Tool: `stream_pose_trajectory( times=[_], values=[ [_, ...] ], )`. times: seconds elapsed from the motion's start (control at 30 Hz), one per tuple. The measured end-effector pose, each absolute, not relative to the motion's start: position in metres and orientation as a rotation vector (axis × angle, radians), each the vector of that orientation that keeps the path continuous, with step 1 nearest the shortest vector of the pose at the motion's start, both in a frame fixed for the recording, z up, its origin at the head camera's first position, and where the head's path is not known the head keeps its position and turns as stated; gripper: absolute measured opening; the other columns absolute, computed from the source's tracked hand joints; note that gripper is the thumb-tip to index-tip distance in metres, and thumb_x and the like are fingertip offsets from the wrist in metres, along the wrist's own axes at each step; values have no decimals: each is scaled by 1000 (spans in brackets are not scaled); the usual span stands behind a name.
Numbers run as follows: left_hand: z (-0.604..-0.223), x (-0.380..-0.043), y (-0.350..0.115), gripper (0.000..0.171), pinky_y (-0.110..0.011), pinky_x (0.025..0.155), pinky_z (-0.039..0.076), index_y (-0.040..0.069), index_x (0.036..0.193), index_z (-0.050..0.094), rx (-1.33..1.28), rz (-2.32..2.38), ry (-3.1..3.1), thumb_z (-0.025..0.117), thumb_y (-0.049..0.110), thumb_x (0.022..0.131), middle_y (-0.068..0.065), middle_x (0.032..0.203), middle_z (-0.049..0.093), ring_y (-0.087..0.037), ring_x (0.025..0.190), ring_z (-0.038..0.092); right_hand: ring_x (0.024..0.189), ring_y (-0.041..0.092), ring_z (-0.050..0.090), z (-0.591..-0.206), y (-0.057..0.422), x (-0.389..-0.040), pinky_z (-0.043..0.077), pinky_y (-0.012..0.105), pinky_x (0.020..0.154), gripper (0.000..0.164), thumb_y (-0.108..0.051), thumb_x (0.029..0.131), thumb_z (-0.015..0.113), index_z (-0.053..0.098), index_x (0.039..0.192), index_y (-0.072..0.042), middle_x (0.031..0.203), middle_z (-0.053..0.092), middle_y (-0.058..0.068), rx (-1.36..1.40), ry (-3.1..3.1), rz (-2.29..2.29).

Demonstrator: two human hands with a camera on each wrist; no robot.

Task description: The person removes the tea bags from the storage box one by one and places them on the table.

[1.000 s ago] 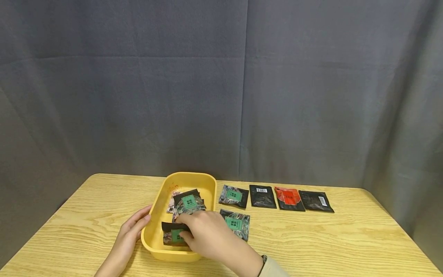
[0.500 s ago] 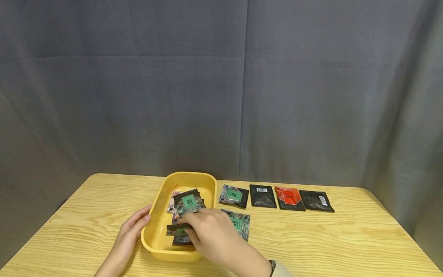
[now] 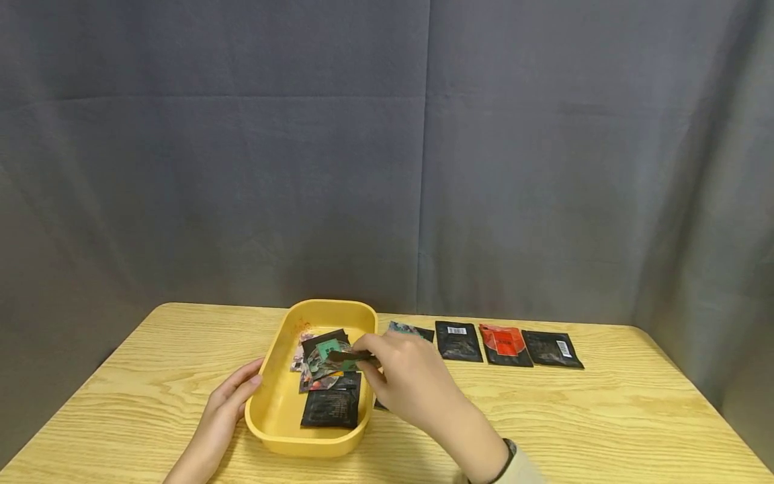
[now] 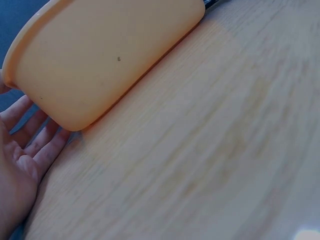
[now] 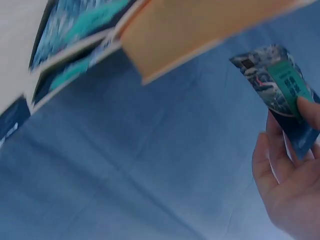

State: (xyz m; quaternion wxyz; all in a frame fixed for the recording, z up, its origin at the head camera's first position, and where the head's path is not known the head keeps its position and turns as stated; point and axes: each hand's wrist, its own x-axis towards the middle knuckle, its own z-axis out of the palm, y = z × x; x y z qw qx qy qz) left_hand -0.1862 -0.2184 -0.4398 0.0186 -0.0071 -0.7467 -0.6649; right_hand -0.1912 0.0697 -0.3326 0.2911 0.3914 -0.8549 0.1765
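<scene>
My right hand [image 3: 405, 373] pinches a small dark packet with a green label [image 5: 287, 85] between thumb and fingers. In the head view this packet is seen nearly edge-on above the yellow bin [image 3: 266, 420], close to the bin's right rim. Inside the bin lie several packets: a dark one [image 3: 329, 409] near the front, a green-labelled one [image 3: 326, 346] behind it, and pinkish patterned ones partly covered. My left hand [image 3: 220, 410] rests against the bin's left side, its fingers [image 4: 45, 135] extended along the outer wall.
Right of the bin, a row of packets lies on the wooden table [image 3: 605, 417]: a green-labelled one [image 3: 417, 331] partly behind my right hand, a black one [image 3: 458, 341], a red one [image 3: 504, 344] and another black one [image 3: 551, 349]. A grey curtain [image 3: 532, 168] hangs behind.
My right hand has lifted the green-labelled packet from the bin's front and moved it up and right, uncovering a dark packet underneath. The left hand stays in place.
</scene>
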Motion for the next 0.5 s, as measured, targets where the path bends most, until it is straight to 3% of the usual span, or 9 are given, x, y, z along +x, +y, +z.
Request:
stream_pose_trajectory(
  times=[0.27, 0.5],
  values=[
    [-440, -186, -218, 52, -17, 89, 46, 1, 150, 38, -29, -2055, -2311, 42, 32, 108, -19, 149, 42, 5, 108, 54, 67, 9, 60, -311, 104, -197, 46, 27, 56, 18, -11, 82, 82, 71, 94, -19, 84, 69, -7, 866, -2417, 505],
    [-441, -186, -219, 51, -16, 89, 45, 0, 150, 38, -56, -2024, -2329, 40, 30, 108, -21, 148, 42, 5, 108, 54, 75, 9, 64, -301, 130, -206, 51, 33, 65, 15, -10, 85, 79, 71, 94, -19, 88, 71, -9, 767, -2551, 536]
  ],
)
